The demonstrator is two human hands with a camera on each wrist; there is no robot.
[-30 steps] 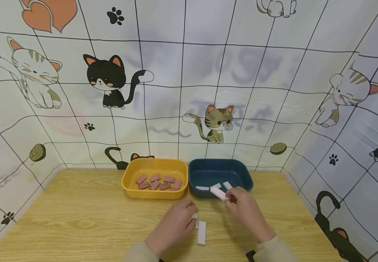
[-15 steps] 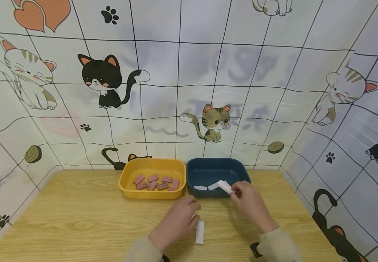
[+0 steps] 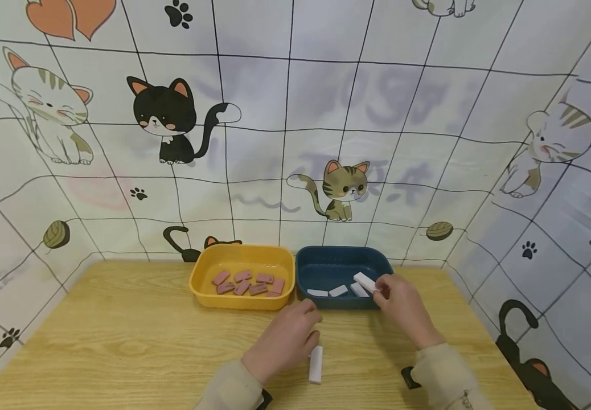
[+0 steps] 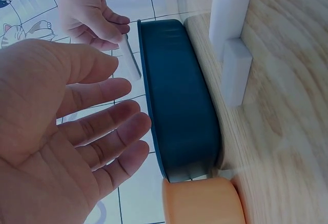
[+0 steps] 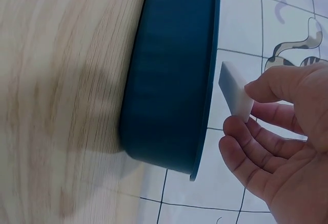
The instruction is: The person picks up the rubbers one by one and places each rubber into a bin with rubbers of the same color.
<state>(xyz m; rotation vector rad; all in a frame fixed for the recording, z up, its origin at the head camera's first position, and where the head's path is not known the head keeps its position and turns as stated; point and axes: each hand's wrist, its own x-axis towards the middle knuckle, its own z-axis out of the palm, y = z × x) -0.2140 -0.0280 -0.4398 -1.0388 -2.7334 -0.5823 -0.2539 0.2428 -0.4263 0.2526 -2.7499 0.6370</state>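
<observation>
My right hand [image 3: 403,310] pinches one end of a white rectangular block [image 3: 364,282] between thumb and fingers, above the front right of a dark blue bin [image 3: 300,262]. The right wrist view shows the held block [image 5: 234,93] tilted beside the bin's rim. Inside the bin lie three more white blocks, one of them a white piece [image 3: 317,293] at the left. My left hand [image 3: 285,341] hovers over the table with fingers loosely bent and nothing in them. Just beside it a white block [image 3: 315,364] lies on the wood; the left wrist view shows a second, shorter-looking block [image 4: 237,73] against it.
A yellow bin [image 3: 198,290] with several pink rectangular pieces [image 3: 242,287] stands directly left of the blue one. Both are at the back of the wooden table [image 3: 136,341], close to a wall covering [image 3: 254,114] printed with cats and grid lines.
My right hand has carried the white block rightward and slightly farther back over the blue bin. The left hand has drifted a little right and forward, covering the second table block in the head view.
</observation>
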